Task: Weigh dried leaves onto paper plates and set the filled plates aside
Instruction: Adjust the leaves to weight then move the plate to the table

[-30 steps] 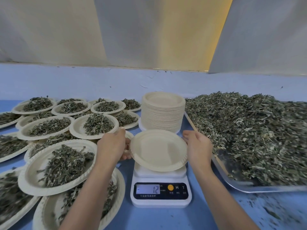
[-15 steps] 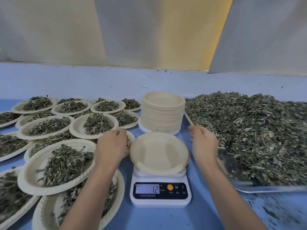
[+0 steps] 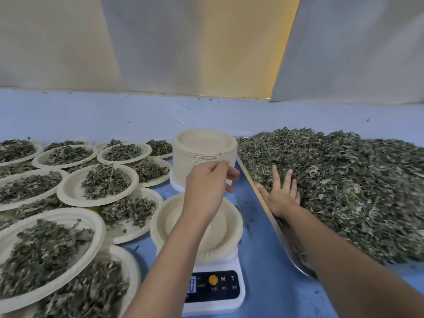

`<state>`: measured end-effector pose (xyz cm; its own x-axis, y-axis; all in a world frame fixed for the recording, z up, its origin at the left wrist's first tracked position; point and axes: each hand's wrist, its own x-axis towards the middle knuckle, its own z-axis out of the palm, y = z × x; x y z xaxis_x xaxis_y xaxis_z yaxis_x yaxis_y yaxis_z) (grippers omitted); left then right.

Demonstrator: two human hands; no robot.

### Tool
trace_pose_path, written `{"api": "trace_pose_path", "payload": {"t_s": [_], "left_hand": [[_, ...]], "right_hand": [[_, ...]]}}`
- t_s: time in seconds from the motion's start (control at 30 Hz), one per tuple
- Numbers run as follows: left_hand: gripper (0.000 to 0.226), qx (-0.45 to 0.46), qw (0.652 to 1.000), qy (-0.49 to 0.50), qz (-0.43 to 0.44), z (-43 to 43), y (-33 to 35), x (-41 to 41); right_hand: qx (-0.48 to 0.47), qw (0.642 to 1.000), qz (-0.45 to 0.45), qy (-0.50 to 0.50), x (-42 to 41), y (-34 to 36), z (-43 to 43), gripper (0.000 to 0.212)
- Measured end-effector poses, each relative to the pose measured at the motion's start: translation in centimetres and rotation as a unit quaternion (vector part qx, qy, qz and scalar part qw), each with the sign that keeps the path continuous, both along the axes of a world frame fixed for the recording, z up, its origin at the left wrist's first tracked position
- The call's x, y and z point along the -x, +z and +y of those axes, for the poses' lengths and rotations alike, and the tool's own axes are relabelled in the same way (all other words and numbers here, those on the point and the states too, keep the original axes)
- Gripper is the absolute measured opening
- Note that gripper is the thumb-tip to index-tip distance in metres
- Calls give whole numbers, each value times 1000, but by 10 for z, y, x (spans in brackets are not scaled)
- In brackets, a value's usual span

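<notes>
The empty plate (image 3: 227,228) has been let go since approx. a sec ago. Both hands were then at its rim, and it is now left lying flat on the scale (image 3: 226,292), centre front of the tabletop (image 3: 259,260). The display (image 3: 192,284), read as 12 before, is half hidden by the left forearm. What shows looks like a 0, so a tare is presumed, not confirmed.

The right hand (image 3: 283,196) has been moved off to the tray (image 3: 257,187) at the right. It is laid on the dried leaves (image 3: 344,191) w/ fingers (image 3: 276,175) spread wide and straight, nothing gathered yet. The left hand (image 3: 206,180) has been carried over the plate towards the tray, fingers loosely curled, nothing held.

For the task, plate placement is judged done and the filling step begun; no leaves are on this plate so far. Filled plates (image 3: 98,182), a dozen or more, are set aside overlapping at the left. The stack of spare plates (image 3: 204,148) is stood just behind the scale, beside the tray.
</notes>
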<state>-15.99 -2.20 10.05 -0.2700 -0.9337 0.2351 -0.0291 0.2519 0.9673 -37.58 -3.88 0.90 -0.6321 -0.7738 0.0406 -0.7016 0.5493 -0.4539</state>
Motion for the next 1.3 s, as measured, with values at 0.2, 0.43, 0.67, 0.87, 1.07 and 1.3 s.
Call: {"api": "trace_pose_path", "payload": {"t_s": [0.2, 0.43, 0.67, 0.87, 1.07, 1.3], "left_hand": [[32, -9, 999, -11, 45, -5, 7, 16], [36, -12, 999, -6, 39, -9, 7, 13], [34, -16, 999, -5, 29, -9, 5, 15], [34, -16, 999, -6, 30, -8, 4, 12], [33, -7, 1000, -4, 21, -4, 6, 12], [34, -13, 999, 8, 35, 5, 14, -2]], "right_hand": [[48, 996, 56, 52, 14, -13, -22, 64], [-4, 987, 95, 126, 19, -7, -39, 42], [93, 972, 204, 68, 12, -5, -34, 31], [-22, 985, 132, 108, 19, -6, -37, 42], [-5, 980, 167, 110, 13, -2, -32, 31], [160, 985, 59, 34, 9, 17, -15, 27]]}}
